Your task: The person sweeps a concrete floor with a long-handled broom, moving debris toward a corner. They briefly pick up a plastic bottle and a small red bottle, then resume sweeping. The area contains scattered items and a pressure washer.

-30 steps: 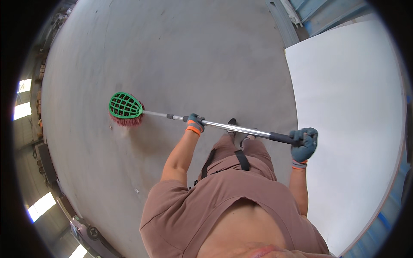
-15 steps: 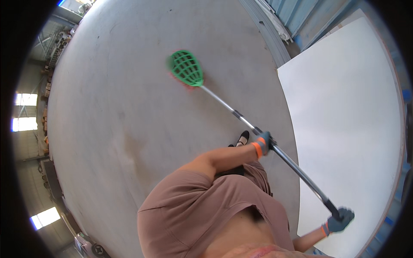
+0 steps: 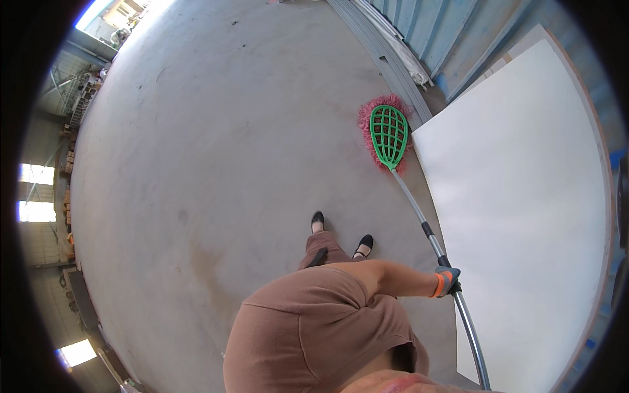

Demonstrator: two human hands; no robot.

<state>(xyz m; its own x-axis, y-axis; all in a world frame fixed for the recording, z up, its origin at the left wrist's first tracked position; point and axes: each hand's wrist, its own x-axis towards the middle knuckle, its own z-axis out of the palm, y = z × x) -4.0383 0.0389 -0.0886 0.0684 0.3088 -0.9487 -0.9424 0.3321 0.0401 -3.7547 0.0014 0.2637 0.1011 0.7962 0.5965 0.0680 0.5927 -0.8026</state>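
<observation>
A mop with a green lattice head and a shaggy pink fringe rests flat on the grey floor, beside the near-left corner edge of a white panel. Its silver telescopic pole slants down to the lower right along the panel's edge. My left hand, in a grey glove with an orange cuff, is wrapped round the pole at a dark joint. The pole's lower end runs out of the picture at the bottom. My right hand is out of sight.
The large white panel fills the right side. Behind it rises a blue corrugated metal wall, with long grey metal strips lying on the floor next to it. My feet in black shoes stand below the mop head.
The mop head has swept right across the floor to beside the white panel. My left hand has moved right and down with the pole. My right hand has left the view.
</observation>
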